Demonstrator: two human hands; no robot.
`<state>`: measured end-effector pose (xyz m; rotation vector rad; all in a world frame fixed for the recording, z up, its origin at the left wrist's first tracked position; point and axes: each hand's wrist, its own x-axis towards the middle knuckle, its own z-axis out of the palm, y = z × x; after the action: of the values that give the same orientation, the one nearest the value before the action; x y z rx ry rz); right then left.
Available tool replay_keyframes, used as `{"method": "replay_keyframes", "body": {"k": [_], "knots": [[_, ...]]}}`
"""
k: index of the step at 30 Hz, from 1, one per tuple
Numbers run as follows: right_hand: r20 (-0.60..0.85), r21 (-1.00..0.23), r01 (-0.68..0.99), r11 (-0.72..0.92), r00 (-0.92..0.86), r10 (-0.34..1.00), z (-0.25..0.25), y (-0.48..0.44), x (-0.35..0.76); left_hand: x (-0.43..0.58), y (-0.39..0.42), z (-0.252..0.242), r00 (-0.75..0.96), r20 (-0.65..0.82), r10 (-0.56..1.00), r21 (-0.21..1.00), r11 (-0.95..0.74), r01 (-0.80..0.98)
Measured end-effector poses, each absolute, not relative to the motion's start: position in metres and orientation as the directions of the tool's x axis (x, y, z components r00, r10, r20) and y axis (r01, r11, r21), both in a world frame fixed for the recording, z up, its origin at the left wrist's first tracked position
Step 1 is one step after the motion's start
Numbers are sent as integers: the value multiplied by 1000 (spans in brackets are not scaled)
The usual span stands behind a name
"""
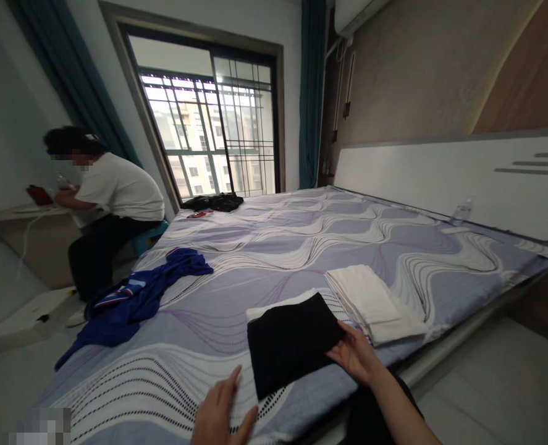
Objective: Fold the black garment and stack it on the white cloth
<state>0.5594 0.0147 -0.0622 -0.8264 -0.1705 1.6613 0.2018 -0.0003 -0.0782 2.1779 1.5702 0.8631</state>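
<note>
A folded black garment lies on the bed near its front edge, on top of a white folded piece whose edge shows behind it. My right hand touches the black garment's right edge, fingers spread. My left hand rests flat on the sheet just left of the garment, holding nothing. A folded white cloth lies to the right of the black one.
A crumpled blue garment hangs over the bed's left edge. Dark clothes lie at the far end by the window. Another person sits at a desk on the left. The headboard runs along the right.
</note>
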Motion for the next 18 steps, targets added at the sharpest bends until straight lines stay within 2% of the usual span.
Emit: {"method": "replay_keyframes", "body": {"k": [3, 8, 11, 15, 18], "knots": [[-437, -543, -794, -272, -9, 899, -66, 17, 560, 251, -4, -85, 251, 310, 917, 480, -379, 791], [-443, -548, -781, -300, -33, 896, -64, 18, 556, 286, 3, -88, 102, 319, 942, 449, -245, 860], [-469, -576, -738, -351, -53, 882, -61, 22, 562, 284, 7, -84, 164, 265, 950, 407, -264, 875], [-499, -781, -447, -437, 27, 866, -52, 43, 571, 276, 10, -76, 277, 170, 946, 318, -319, 893], [-469, -866, -250, -434, 102, 877, -46, 62, 568, 265, 12, -71, 310, 180, 934, 239, -347, 907]]}}
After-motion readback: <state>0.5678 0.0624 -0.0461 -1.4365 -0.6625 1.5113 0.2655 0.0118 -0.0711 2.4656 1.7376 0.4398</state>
